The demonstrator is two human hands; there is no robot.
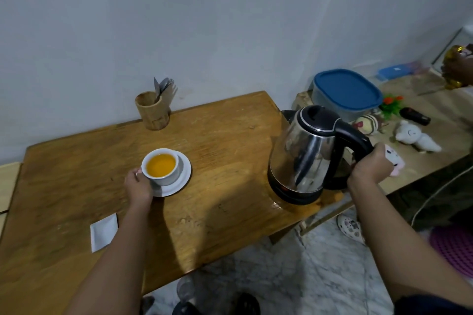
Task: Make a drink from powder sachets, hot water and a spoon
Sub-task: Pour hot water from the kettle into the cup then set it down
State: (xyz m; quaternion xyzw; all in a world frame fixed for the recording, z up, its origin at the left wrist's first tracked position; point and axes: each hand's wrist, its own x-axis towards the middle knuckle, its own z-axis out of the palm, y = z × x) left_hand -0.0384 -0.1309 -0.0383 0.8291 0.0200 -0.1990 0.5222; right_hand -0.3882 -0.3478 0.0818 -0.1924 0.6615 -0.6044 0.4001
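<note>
While hands grip cup (162, 167) (orange drink), kettle (304, 151) stands.

A white cup (163, 167) of orange drink sits on its saucer (183, 181); steel kettle (304, 151) upright, white sachet (103, 232) flat.

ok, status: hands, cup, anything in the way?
Left hand on cup, orange drink in. Right hand gripping kettle handle, kettle on its base. Sachet by left forearm; path clear.
</note>
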